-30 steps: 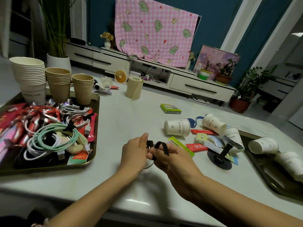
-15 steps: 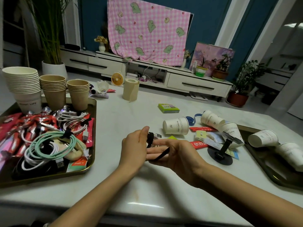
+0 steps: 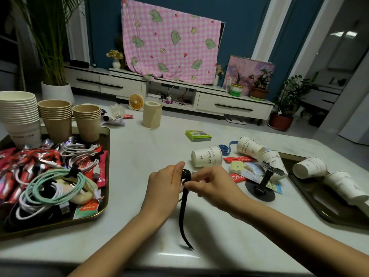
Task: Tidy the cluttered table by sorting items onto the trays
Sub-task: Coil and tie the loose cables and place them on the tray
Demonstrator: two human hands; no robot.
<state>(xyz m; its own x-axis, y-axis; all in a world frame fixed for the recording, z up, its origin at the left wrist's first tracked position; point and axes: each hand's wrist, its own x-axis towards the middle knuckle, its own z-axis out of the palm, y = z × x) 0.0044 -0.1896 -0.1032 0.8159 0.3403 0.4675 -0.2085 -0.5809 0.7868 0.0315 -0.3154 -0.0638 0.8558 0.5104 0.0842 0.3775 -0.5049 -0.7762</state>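
A black strap point(image 3: 183, 212) hangs down over the white table point(image 3: 139, 156), its free end near the front edge. My left hand point(image 3: 163, 182) grips the strap's upper end with something small hidden in the fist. My right hand point(image 3: 211, 186) pinches the strap just below that end. The left tray point(image 3: 104, 196) holds coiled cables point(image 3: 54, 188), red packets and stacks of paper cups point(image 3: 85, 120). The right tray point(image 3: 311, 198) carries two white cups lying on their sides point(image 3: 309, 166).
White cups point(image 3: 207, 156) lie tipped on the table right of my hands, among red sachets, a blue band and a black disc stand point(image 3: 261, 188). A green box point(image 3: 197, 135) and a paper roll point(image 3: 152, 114) sit farther back. A TV cabinet stands behind.
The strap was looped between both hands; now it is unrolled and hangs long toward the front edge. The camera has tilted and shifted slightly.
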